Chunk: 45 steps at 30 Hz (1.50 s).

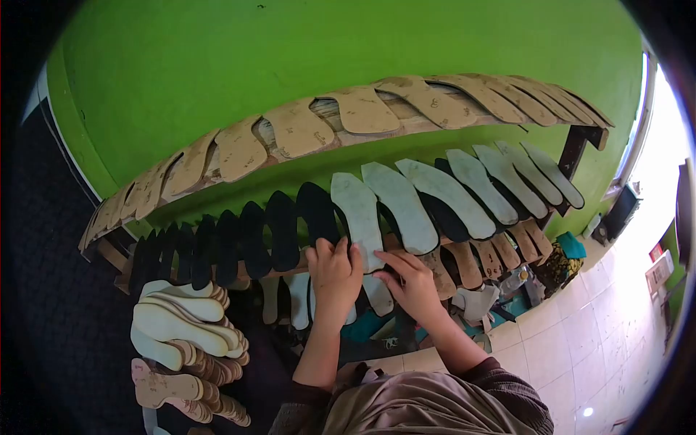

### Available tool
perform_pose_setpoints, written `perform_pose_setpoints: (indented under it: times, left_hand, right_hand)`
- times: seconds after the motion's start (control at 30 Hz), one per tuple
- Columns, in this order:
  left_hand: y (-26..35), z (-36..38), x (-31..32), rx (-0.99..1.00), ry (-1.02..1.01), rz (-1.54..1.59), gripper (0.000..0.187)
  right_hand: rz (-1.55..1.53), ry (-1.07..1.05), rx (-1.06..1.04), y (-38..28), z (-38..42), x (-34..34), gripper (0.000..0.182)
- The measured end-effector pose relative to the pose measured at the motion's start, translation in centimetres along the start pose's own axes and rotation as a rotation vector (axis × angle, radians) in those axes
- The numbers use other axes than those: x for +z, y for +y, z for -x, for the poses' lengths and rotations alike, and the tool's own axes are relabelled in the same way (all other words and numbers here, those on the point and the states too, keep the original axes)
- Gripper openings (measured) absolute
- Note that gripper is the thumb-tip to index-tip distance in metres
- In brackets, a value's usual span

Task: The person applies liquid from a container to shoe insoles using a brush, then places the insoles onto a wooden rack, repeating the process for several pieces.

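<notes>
A white shoe insole (355,203) lies on the middle shelf, with a dark edge showing around its lower end. My right hand (412,281) has its index finger on top of that lower end and its thumb at the edge, closed on it. My left hand (335,279) rests beside it, fingers spread over the lower end of a black insole (315,206); its thumb side touches the white insole's left edge. More white insoles (403,206) lean to the right, with black ones partly behind. A row of black insoles (281,225) continues to the left.
Brown insole boards (297,129) line the upper shelf against a green wall (348,43). Lower left hold stacks of cream insoles (170,322) and brown insoles (163,384). Below right are more brown insoles (464,262), a plastic bottle (516,280) and scraps above the tiled floor (573,326).
</notes>
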<state>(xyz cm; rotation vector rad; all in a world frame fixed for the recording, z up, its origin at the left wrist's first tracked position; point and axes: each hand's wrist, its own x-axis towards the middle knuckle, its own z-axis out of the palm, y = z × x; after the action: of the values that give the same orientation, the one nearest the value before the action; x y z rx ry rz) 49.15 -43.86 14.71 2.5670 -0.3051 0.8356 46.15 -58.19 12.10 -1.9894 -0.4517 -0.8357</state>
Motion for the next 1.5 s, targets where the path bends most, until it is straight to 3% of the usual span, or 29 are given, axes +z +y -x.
perform_pose_setpoints:
  times: [0.13, 0.37, 0.43, 0.6, 0.8, 0.9, 1.03, 1.13, 1.27, 1.5]
  left_hand:
    - [0.0, -0.2, 1.0, 0.008, 0.002, -0.117, 0.028]
    - [1.7, 1.4, 1.0, -0.061, 0.061, -0.136, 0.031]
    - [2.4, 2.7, 0.3, -0.055, 0.176, -0.034, 0.033]
    - [0.9, 12.6, -0.6, -0.127, 0.233, 0.170, 0.037]
    - [-1.5, 26.2, -1.4, -0.528, 0.109, 0.181, 0.036]
    - [-1.7, 31.0, -3.5, -0.656, 0.116, 0.083, 0.036]
    - [-2.2, 31.0, -6.6, -0.531, 0.237, 0.030, 0.034]
    - [-2.4, 30.3, -8.9, -0.584, 0.242, 0.106, 0.031]
    - [-1.4, 31.1, -13.3, -0.499, 0.275, 0.059, 0.029]
    - [-4.1, 43.4, -22.9, -0.607, 0.316, -0.057, 0.023]
  right_hand:
    - [-0.030, -0.081, 0.082, 1.2, -0.3, 0.4, 0.035]
    - [0.032, -0.107, 0.026, 1.7, 0.1, 0.2, 0.033]
    - [-0.012, -0.106, 0.026, 1.3, 0.8, -0.6, 0.032]
    - [-0.098, -0.233, 0.061, -0.8, 3.0, -4.1, 0.030]
    - [-0.199, -0.448, 0.038, -0.7, 7.7, -3.3, 0.018]
    - [-0.255, -0.559, 0.084, -2.0, 9.8, -2.1, 0.014]
    - [-0.235, -0.591, -0.018, -4.3, 12.2, -0.6, 0.014]
    - [-0.268, -0.650, -0.068, -7.1, 13.1, 0.4, 0.015]
    - [-0.324, -0.707, -0.121, -11.8, 15.3, 1.9, 0.012]
    - [-0.512, -0.831, -0.229, -21.3, 22.9, 6.5, 0.016]
